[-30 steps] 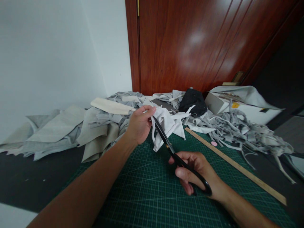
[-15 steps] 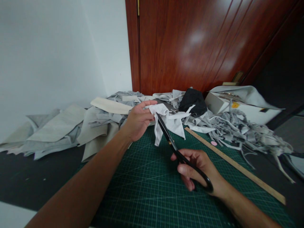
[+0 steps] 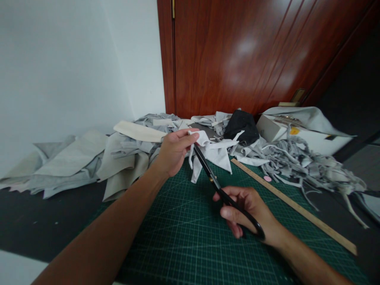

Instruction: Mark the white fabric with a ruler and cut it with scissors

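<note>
Between the thumb and fingers of my left hand (image 3: 176,149) is the edge of a white piece of fabric (image 3: 218,154), whose loose parts drape over the far side of the green cutting mat (image 3: 184,233). My right hand (image 3: 243,211) grips black-handled scissors (image 3: 211,174) by their loops. The scissors point away and to the left, blades nearly together, with the tips at the fabric just below my left fingertips. Whether cloth lies between the blades I cannot tell.
Grey and beige fabric pieces (image 3: 74,156) are heaped on the left. A wooden ruler (image 3: 297,208) lies slantwise on the mat's right, beside a pink disc (image 3: 267,179). Tangled grey strips (image 3: 314,164), a black cloth (image 3: 241,128) and a white box (image 3: 323,142) stand behind.
My left thumb has come down over the top of the white fabric, pinching its edge. The scissors have shifted slightly left, and the hanging flap has changed shape.
</note>
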Motion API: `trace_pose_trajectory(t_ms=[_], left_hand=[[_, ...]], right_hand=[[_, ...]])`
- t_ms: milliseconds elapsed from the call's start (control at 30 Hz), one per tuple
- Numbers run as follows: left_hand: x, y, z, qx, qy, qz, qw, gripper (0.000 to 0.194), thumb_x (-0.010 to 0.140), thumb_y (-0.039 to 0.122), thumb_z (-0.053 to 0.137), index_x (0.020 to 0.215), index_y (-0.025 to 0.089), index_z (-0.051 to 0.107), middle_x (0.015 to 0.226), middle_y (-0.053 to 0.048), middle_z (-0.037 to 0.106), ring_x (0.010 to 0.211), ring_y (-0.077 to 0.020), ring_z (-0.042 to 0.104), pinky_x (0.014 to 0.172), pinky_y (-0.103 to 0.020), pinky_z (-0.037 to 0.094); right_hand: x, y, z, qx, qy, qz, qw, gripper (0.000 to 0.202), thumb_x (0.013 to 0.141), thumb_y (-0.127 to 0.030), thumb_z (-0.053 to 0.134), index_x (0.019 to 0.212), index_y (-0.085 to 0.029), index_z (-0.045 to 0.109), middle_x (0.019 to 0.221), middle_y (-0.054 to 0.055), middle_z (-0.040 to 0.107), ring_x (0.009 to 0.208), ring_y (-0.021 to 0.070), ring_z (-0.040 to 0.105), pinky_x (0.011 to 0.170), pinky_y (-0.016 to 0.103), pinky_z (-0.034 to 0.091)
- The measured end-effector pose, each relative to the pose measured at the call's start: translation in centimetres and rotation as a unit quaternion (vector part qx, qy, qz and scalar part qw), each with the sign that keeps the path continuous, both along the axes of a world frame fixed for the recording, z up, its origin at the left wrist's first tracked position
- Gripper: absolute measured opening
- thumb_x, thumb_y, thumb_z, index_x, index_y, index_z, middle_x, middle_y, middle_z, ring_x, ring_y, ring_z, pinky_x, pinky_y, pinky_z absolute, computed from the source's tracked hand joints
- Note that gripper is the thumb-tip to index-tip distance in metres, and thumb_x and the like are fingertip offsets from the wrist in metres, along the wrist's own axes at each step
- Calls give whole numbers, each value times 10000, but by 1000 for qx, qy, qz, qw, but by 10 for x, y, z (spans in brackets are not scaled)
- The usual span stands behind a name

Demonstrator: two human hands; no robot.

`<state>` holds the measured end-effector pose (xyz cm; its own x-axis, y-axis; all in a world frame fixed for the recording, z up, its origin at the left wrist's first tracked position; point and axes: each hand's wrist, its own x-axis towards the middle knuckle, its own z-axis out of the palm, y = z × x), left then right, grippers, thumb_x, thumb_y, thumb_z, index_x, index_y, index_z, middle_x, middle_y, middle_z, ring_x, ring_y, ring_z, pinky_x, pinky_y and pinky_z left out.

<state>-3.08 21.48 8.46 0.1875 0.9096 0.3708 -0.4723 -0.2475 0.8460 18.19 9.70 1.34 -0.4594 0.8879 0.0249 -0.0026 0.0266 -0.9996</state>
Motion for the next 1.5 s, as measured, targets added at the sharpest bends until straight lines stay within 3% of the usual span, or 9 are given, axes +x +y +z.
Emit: trace_pose_trajectory(t_ms=[200,500,767,933,1500], left_hand=[[-1,2,0,-16,-10,25,1000,213,739,129,773,946,81,790,794,-59,731,679,-105,588,654,-237,471],[-3,-2,4,-11,13,9,1000,601,683,-16,645,1281,26,696,862,-92,754,697,-120,630,577,-223,410],[-9,-4,8,19,85,42,995,814,646,13,663,1457,3,593,745,-41,731,542,-75,460,462,-206,273],[-12,-3,10,26,121,56,991,831,666,32,668,1493,58,588,681,-2,697,492,-68,390,447,-209,235],[-8,-14,10,31,71,-57,995,1027,716,27,758,1653,106,347,997,-85,735,563,-50,453,461,-187,340]], right_hand=[[0,1,-1,3,3,0,1000,480,845,-522,883,1057,-150,666,538,-67,634,355,65,545,375,135,410],[1,2,-3,9,8,-8,1000,490,830,-503,901,1079,-151,669,546,-71,631,358,67,551,377,134,421],[2,3,-4,13,23,2,1000,510,836,-527,891,1084,-145,661,576,-61,640,369,64,559,385,134,424],[1,2,-4,14,11,13,1000,578,786,-543,922,1113,-138,672,636,-54,644,397,66,579,389,141,438],[-2,0,-3,40,42,-14,998,537,808,-525,913,1095,-145,664,629,-57,633,411,76,601,404,143,463]])
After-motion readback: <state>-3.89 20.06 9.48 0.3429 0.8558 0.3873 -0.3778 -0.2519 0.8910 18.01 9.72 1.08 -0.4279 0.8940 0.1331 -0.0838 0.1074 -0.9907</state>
